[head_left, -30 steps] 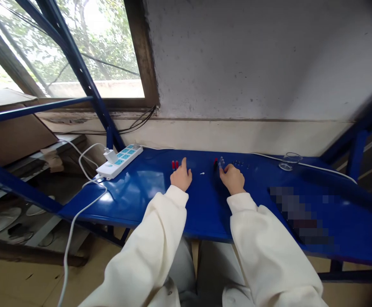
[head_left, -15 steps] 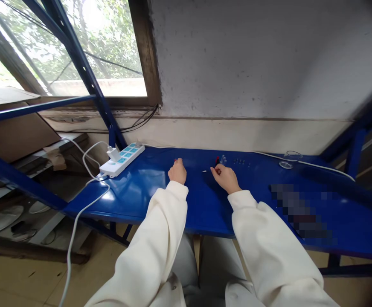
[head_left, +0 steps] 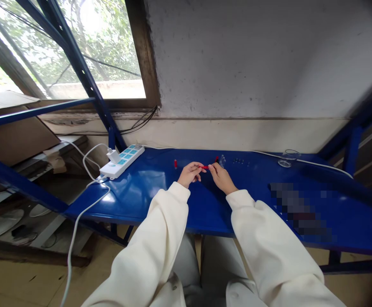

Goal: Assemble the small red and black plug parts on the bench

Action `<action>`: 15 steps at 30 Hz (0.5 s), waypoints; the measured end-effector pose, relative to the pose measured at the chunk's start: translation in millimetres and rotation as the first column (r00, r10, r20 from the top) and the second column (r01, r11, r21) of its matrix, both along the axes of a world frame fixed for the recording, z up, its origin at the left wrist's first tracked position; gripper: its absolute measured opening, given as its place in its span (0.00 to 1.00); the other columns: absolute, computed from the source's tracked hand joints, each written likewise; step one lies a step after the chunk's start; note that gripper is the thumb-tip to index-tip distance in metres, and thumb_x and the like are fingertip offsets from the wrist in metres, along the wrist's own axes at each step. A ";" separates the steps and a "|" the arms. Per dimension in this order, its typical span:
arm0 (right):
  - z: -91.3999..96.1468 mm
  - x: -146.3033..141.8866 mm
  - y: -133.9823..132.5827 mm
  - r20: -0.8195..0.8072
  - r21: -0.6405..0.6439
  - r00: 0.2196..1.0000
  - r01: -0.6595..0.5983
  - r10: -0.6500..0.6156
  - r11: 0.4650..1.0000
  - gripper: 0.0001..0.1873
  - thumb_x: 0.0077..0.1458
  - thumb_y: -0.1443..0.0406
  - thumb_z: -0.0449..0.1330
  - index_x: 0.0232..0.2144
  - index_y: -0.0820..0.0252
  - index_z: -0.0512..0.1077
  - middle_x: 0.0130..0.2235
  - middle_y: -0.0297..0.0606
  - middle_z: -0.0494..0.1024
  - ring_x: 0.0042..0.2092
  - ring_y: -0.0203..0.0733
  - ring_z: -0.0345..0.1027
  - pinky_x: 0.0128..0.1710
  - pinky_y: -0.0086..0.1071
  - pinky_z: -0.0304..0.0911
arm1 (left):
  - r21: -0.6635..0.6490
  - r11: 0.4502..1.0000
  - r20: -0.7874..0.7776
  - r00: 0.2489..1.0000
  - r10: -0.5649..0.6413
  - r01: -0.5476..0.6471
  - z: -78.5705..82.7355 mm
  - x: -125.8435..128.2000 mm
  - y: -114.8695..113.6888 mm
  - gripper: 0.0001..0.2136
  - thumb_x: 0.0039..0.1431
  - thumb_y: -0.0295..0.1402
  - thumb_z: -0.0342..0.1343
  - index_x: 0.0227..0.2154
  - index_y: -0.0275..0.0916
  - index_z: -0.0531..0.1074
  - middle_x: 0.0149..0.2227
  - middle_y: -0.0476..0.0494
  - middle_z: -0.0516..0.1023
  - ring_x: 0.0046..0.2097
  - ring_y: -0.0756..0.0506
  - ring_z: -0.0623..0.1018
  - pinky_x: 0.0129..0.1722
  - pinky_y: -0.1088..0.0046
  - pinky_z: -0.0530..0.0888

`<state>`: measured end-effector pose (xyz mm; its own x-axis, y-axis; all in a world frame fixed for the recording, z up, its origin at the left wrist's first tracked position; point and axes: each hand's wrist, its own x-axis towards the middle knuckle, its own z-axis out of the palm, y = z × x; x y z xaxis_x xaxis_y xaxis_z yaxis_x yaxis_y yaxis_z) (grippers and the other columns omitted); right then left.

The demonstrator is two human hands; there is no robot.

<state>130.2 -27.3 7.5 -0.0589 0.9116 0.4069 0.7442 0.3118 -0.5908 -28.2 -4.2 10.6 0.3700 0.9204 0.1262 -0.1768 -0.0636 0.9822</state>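
Note:
In the middle of the table, my left hand (head_left: 190, 173) pinches one end of a small slim red piece (head_left: 204, 167), its other fingers curled loosely. The fingers of my right hand (head_left: 223, 178) are closed on the other end. Too little of the piece shows to tell its exact kind. A small red cylinder (head_left: 175, 163) stands upright to the left of my left hand. Just beyond my right hand are another red piece (head_left: 217, 159), partly hidden, and several small clear tubes (head_left: 222, 161).
A white power strip (head_left: 122, 161) with a plug lies at the left of the blue table (head_left: 160, 198). Several tiny clear pieces (head_left: 239, 161) lie in a row right of the tubes. A clear round dish (head_left: 284, 163) and a blurred-out object (head_left: 296, 209) lie further right.
My left hand has moved right from the red cylinder, leaving it standing on the table. Both hands have come together on the slim red piece.

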 end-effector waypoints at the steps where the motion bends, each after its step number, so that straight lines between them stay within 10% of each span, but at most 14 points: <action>1: 0.0 -0.5 -0.3 -0.008 0.002 1.000 -0.007 0.007 1.000 0.19 0.58 0.53 0.39 0.30 0.57 0.63 0.25 0.36 0.71 0.27 0.39 0.65 0.26 0.27 0.53 | 0.000 1.000 0.003 1.000 -0.019 0.019 0.6 -0.2 -1.0 0.13 0.47 0.37 0.56 0.33 0.35 0.65 0.31 0.43 0.74 0.16 0.55 0.69 0.12 0.82 0.53; 15: -0.3 -3.9 -1.5 -0.009 0.111 1.000 0.004 -0.003 0.994 0.20 0.58 0.54 0.39 0.25 0.57 0.63 0.22 0.35 0.69 0.24 0.37 0.62 0.26 0.27 0.52 | 0.007 0.999 0.042 0.999 0.034 -0.034 1.7 -1.7 -2.5 0.14 0.45 0.37 0.58 0.33 0.33 0.67 0.28 0.44 0.76 0.16 0.56 0.68 0.12 0.82 0.53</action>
